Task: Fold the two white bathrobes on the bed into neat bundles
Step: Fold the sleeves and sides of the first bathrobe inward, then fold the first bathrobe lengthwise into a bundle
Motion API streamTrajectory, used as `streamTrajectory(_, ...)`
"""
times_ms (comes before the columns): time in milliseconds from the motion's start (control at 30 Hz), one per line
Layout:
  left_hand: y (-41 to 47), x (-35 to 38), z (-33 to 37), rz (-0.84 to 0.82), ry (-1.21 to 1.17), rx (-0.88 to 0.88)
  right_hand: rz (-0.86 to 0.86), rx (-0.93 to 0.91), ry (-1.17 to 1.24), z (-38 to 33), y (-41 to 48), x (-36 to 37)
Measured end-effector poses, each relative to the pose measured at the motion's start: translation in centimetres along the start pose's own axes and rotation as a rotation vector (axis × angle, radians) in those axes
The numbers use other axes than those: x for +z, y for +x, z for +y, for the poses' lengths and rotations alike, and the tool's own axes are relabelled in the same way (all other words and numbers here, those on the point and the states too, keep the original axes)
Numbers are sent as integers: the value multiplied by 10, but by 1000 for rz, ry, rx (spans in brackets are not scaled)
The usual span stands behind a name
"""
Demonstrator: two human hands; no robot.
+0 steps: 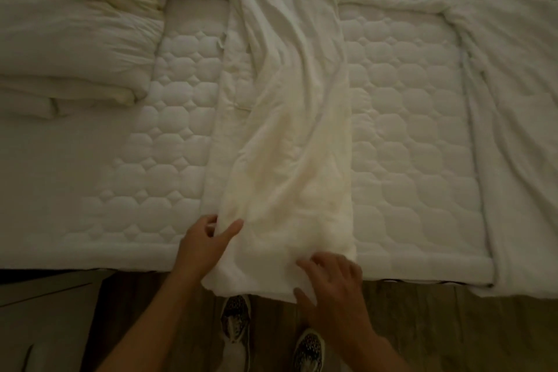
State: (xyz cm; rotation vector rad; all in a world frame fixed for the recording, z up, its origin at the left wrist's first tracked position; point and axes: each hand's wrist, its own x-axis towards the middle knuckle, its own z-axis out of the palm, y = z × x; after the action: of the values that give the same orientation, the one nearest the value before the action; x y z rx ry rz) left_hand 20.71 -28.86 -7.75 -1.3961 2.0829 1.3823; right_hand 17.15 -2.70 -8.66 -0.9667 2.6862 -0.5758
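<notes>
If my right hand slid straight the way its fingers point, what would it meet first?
The right hand lies on the robe, pointing up-left, so first more robe cloth; then probably the left hand, which grips the robe's left edge.

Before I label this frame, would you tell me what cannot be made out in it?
- Head view: the right bathrobe is cut off by the frame's right edge.
- The middle bathrobe runs out past the top edge, collar unseen.
- The left hand has fingertips hidden under that bathrobe's fold.
- The right hand is blurred; pinching or pressing the hem is unclear.
</notes>
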Motion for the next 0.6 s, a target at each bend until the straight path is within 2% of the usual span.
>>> streamTrajectory(133, 22, 13, 38, 53, 69, 74, -100, 140, -149, 27, -13, -1)
streamTrajectory(233, 52, 21, 65, 86, -9, 81, -103, 125, -135, 39, -21, 4)
streamTrajectory(333, 89, 14, 104, -3, -217, 64, 110, 25, -88, 42, -16, 11)
streamTrajectory(433, 120, 5, 147, -19, -268, 77, 322, -24, -140, 42, -2, 26)
streamTrajectory(500, 133, 2, 167, -47, -291, 58, 403, -31, -182, 43, 9, 35)
streamTrajectory(567, 143, 3, 178, -58, -266, 135, 465, -23, -192, 39, 21, 38)
streamTrajectory(600, 144, 3, 180, 5, -225, 227, 488, -9, -183, 38, 26, 39)
